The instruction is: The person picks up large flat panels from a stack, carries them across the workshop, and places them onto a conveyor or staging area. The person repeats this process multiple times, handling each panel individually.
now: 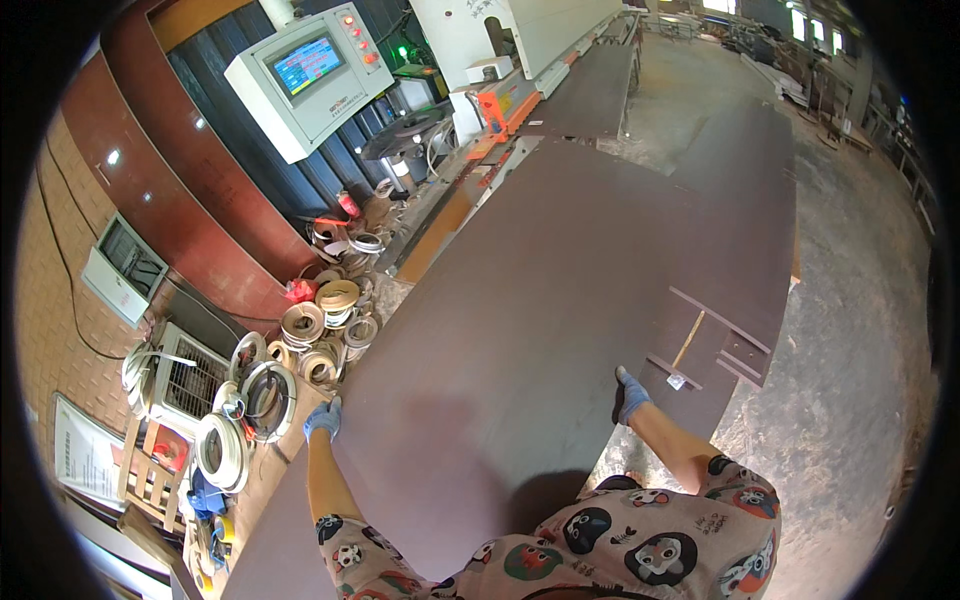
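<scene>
The left hand (323, 418), in a blue work glove, is closed over the left long edge of a large dark brown panel (530, 320). The right hand (629, 396), gloved the same way, curls its fingers over the opposite long edge, so the person holds the sheet across its width near the end closest to the body. The panel lies flat in front of the person, its long axis running away from them toward the edge-banding machine (500, 60) at the top of the view, with its far end near a second dark panel (590, 90) on the machine's feed line. It looks stiff, broad and fairly heavy, with a smooth face that offers no grip, so the edges are the only sound places to hold it, one hand on each side for balance. Left of the panel, coils of edge banding (310, 335) lie heaped on the floor below a control cabinet with a screen (305, 75).
</scene>
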Demonstrator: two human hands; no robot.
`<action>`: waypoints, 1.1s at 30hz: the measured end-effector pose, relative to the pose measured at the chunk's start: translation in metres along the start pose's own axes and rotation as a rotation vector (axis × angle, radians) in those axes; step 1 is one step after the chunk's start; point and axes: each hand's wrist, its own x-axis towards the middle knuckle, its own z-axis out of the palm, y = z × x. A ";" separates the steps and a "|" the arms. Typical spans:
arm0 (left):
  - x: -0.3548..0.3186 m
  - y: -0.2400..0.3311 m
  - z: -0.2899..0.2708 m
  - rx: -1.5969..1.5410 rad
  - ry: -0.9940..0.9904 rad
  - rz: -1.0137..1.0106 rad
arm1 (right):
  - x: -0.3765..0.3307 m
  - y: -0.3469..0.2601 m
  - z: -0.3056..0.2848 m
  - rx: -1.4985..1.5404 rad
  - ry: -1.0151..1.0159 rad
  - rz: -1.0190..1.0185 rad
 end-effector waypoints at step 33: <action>-0.343 0.053 0.103 0.014 0.046 0.281 | 0.086 -0.036 0.173 0.110 -0.292 0.143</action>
